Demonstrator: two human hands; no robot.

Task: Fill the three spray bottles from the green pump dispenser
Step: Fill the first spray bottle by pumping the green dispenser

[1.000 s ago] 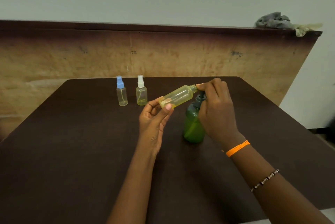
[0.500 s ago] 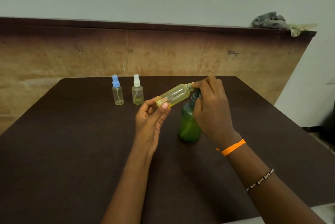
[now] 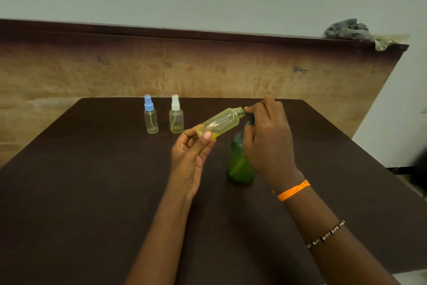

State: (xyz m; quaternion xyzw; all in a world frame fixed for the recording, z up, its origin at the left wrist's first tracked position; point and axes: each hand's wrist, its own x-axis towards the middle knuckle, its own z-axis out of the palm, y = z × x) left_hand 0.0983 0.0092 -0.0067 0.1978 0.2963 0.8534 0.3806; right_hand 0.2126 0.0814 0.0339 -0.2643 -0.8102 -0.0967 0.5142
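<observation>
Yellowish and uncapped, a spray bottle (image 3: pixel 218 123) is lying tilted in the air, its base pinched by the fingers of the left hand (image 3: pixel 188 160) and its open threaded neck pointing up toward the right hand (image 3: pixel 269 140). That right hand is curling closed over the dark pump head of the green pump dispenser (image 3: pixel 240 162), which is standing upright on the dark worktop (image 3: pixel 80 192) just below the neck. Farther back and to the left, a blue-capped spray bottle (image 3: pixel 150 114) and a white-capped spray bottle (image 3: pixel 176 114) are standing near each other, not touching, caps on.
</observation>
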